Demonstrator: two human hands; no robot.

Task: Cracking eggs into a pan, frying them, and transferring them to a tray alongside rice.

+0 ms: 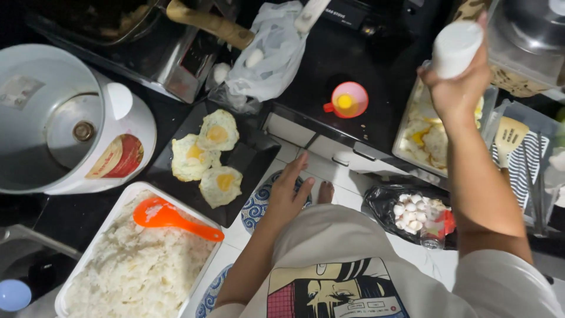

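1. Clear tray of fried eggs [425,138], right edge of the table: I hold steady above it and tip gently, judging light shakes best.
2. My right hand [456,88]: clamped around the shaker.
3. My left hand [289,191]: fingers spread, empty, hanging over the floor.
4. White cylindrical shaker [456,47]: plain, smooth, raised over the tray.
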